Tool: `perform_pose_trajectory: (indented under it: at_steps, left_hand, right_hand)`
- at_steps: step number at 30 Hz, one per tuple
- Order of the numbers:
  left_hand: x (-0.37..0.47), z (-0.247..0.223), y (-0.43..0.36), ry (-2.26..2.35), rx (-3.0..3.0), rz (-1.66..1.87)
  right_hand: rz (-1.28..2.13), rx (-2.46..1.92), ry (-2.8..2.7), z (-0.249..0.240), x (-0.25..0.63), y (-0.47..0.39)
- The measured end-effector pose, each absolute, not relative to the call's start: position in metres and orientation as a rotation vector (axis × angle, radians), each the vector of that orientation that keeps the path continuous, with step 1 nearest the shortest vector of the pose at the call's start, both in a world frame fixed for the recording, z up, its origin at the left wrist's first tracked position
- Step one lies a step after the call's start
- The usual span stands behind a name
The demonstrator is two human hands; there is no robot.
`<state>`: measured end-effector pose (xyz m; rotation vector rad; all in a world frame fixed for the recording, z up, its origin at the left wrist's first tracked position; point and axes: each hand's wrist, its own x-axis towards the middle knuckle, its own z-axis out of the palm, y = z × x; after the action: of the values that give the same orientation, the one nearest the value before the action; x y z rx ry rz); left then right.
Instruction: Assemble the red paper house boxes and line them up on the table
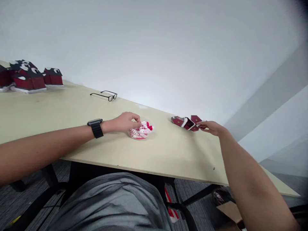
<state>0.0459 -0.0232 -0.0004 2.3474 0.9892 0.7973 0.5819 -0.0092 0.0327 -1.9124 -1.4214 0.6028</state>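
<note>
My left hand (128, 121), with a black watch on its wrist, reaches over a clear round container (138, 139). Inside lie red-and-white striped pieces (144, 131), with a bright red bit (149, 126) at the top right. The left fingers are curled closed at the heap; what is between their tips is hidden. At the right, my right hand (211, 127) pinches the edge of a dark red house piece (196, 121). Beside that piece lie a dark opening with a white rim and another dark red panel (178, 121).
Several small dark red houses (54, 78) with black, white-patched roofs stand at the far left. Black-framed glasses (110, 97) lie near the wall (168, 48). The table (115, 150) ends close to my lap. A cardboard box (231, 211) is on the floor at lower right.
</note>
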Motion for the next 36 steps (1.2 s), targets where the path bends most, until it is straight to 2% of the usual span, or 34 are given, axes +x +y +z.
perform_pose_trajectory:
  at_steps: [7, 14, 19, 25, 30, 33, 36]
  left_hand:
    - [0.046, -0.007, -0.02, 0.938, 2.395, 0.833]
    - [0.047, -0.004, -0.028, 0.99, 2.483, 1.034]
    - [0.048, -0.004, -0.028, 0.968, 2.513, 1.051]
    - [0.043, -0.004, -0.016, 1.073, 2.545, 0.978]
    - [0.035, 0.001, -0.005, 1.192, 2.567, 0.947]
    - [0.031, 0.003, 0.002, 1.242, 2.61, 0.958]
    - [0.026, 0.005, 0.01, 1.328, 2.653, 0.944]
  right_hand:
    - [0.999, -1.771, -1.619, 0.049, 0.537, -0.008]
    - [0.702, -1.571, -1.619, 0.084, 0.452, -0.011]
    - [0.67, -1.408, -1.579, 0.103, 0.379, -0.026]
    - [0.998, -1.087, -1.402, 0.065, 0.333, -0.035]
    - [1.219, -0.935, -1.29, 0.026, 0.341, -0.025]
    - [1.303, -0.88, -1.235, 0.017, 0.351, -0.025]
    - [1.527, -0.915, -1.24, 0.011, 0.351, -0.029]
